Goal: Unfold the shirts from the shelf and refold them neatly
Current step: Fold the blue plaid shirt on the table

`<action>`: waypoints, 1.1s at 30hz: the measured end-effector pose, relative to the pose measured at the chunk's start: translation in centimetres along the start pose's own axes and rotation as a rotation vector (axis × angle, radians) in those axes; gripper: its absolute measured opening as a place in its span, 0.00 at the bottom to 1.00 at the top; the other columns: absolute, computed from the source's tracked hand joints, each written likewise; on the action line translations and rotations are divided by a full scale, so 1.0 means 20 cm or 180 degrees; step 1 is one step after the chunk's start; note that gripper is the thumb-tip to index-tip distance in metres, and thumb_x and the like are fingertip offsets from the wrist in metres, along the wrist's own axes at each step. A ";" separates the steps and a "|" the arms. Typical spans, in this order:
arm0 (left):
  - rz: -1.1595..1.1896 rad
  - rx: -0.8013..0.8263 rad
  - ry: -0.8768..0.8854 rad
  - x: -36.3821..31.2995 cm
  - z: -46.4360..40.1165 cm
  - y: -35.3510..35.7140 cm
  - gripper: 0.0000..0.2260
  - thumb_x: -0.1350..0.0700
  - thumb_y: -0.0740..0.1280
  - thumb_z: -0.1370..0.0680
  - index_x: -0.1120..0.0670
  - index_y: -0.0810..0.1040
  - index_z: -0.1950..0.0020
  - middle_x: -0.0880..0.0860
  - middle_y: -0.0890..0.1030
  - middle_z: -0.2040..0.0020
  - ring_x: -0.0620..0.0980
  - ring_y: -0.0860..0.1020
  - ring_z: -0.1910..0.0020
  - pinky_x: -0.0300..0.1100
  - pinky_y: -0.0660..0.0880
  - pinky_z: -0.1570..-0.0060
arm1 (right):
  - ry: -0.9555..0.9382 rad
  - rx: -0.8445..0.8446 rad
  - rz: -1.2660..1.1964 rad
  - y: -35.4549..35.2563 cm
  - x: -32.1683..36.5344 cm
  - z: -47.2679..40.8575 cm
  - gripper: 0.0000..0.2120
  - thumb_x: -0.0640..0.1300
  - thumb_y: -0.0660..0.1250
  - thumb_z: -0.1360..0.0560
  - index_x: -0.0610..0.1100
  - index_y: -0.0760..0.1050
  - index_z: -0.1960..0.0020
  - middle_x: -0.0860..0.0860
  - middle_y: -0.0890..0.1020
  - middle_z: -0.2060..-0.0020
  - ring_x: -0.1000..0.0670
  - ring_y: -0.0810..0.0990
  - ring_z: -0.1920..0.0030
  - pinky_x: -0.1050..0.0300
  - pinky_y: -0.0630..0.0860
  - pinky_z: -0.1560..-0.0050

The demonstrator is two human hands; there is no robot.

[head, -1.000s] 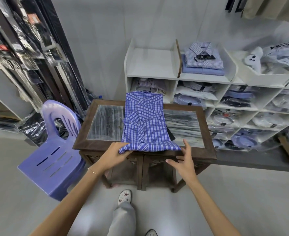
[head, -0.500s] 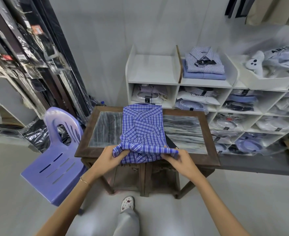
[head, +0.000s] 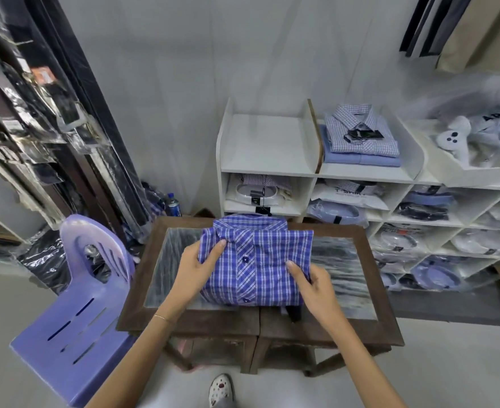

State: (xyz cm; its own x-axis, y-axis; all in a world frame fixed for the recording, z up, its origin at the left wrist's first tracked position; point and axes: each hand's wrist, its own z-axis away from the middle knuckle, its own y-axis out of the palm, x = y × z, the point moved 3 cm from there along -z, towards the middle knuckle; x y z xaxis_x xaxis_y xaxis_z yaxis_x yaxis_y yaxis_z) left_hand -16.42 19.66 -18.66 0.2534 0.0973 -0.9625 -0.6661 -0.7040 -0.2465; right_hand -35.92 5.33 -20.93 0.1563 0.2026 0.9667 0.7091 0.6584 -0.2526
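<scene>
The left hand [head: 195, 270] and right hand [head: 313, 285] are clamped on opposite sides of the folded shirt [head: 257, 260], forearms extended forward

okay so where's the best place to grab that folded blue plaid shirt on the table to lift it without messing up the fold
Probably by its two short side edges, one hand coming in from each side, thumbs on top and fingers tucked under. The blue plaid shirt lies flat, a compact rectangle, button placket up, and the left hand and right hand already sit at those edges.

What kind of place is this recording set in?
Probably a small clothing shop or its stockroom: white cubby shelves hold shirts in plastic bags, bagged garments hang left, and folded shirts carry tags.
</scene>
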 end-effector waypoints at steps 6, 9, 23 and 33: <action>0.0533 0.0114 -0.1014 0.22 -0.43 0.06 0.11 0.50 0.65 0.21 0.57 0.79 0.52 0.54 0.84 0.54 0.54 0.83 0.54 0.46 0.79 0.50 | 0.0554 -0.0592 0.0088 0.09 -0.11 -0.44 0.15 0.48 0.65 0.22 0.41 0.73 0.64 0.49 0.78 0.70 0.54 0.76 0.69 0.59 0.72 0.65; 0.0441 0.0047 -0.1702 0.43 -0.52 0.06 0.17 0.45 0.67 0.23 0.60 0.80 0.55 0.56 0.84 0.57 0.56 0.82 0.55 0.48 0.77 0.47 | 0.1017 -0.0643 0.0443 0.12 -0.23 -0.61 0.13 0.47 0.65 0.22 0.43 0.75 0.64 0.51 0.79 0.70 0.51 0.77 0.68 0.58 0.73 0.64; 0.0160 -0.0227 -0.0625 0.49 -0.60 0.08 0.12 0.50 0.66 0.21 0.59 0.76 0.58 0.57 0.79 0.62 0.58 0.76 0.63 0.50 0.73 0.60 | 0.1263 -0.0861 -0.0517 0.11 -0.26 -0.72 0.10 0.47 0.69 0.25 0.39 0.80 0.55 0.43 0.85 0.59 0.42 0.83 0.58 0.47 0.80 0.54; -0.0347 -0.0366 -0.1262 0.50 -0.51 0.06 0.22 0.45 0.62 0.21 0.57 0.66 0.69 0.49 0.71 0.72 0.46 0.68 0.70 0.39 0.65 0.67 | 0.1145 -0.0840 0.0415 0.10 -0.18 -0.77 0.18 0.55 0.64 0.23 0.38 0.79 0.54 0.42 0.81 0.61 0.50 0.77 0.62 0.60 0.71 0.61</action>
State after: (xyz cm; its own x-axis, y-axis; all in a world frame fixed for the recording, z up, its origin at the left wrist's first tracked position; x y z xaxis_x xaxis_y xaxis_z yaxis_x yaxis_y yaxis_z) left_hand -7.59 12.64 -27.51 0.0136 0.4226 -0.9062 -0.5620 -0.7464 -0.3565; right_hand -24.50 -5.28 -24.31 0.4513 -0.0237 0.8921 0.8111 0.4276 -0.3990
